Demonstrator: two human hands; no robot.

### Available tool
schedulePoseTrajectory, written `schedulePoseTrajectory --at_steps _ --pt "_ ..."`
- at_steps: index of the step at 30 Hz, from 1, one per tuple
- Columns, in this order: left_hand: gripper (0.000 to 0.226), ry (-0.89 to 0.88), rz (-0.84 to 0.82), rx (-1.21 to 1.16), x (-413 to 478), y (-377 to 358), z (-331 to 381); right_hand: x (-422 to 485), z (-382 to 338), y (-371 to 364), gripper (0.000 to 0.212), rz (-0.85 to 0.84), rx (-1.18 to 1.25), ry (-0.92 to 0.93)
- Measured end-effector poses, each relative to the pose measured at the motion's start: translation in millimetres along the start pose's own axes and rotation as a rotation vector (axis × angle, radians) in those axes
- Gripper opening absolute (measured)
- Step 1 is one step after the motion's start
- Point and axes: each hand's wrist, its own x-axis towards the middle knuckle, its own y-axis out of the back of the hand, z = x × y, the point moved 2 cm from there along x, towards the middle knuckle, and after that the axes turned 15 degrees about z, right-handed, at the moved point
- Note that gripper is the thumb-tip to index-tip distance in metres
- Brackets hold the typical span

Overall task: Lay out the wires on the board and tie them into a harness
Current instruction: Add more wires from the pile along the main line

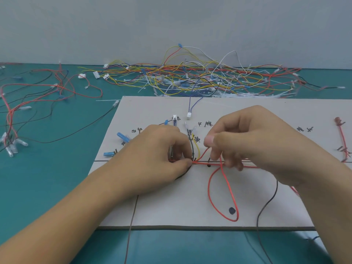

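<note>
— Starting at the left, what lies there?
— Loose red and black wires (28, 96) sprawl over the teal mat (57, 178), off the board (171, 210). Blue terminals (122, 136) sit on the board's left part.
— And the left hand?
— The left hand (158, 159) rests on the board, fingers curled. Thumb and fingertips pinch the bundle where a black wire (192, 147) and a yellow wire (198, 149) bend into the red run along the drawn line.
— The right one?
— Just beside it, the right hand (257, 141) pinches a red wire (231, 187) between thumb and forefinger. That wire droops in a long loop toward the board's near edge.
— Further right?
— A second black wire (266, 203) trails from under the wrist off the board, and a red lead (342, 138) lies at the far edge. A tangled wire pile (190, 79) lies behind the board.
</note>
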Motion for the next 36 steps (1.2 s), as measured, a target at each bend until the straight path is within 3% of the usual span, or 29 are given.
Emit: schedulePoseTrajectory --at_steps 5,16,30,33,36 --pt "0.019 0.027 0.049 -0.033 1 -1 -2 0 -1 5 0.015 -0.073 0.133 -0.048" --pt "0.036 -0.042 0.008 0.174 0 1 6 6 6 3 0.008 0.063 0.116 -0.024" --pt "0.043 -0.044 -0.054 0.289 2 1 5 31 13 -8 0.012 0.172 -0.196 0.009" --pt "0.040 -0.003 -0.016 0.325 3 3 3 39 14 -13 0.014 0.165 -0.286 0.007" --pt "0.055 0.075 0.068 0.313 4 6 3 45 19 -18 0.016 0.173 -0.344 0.005"
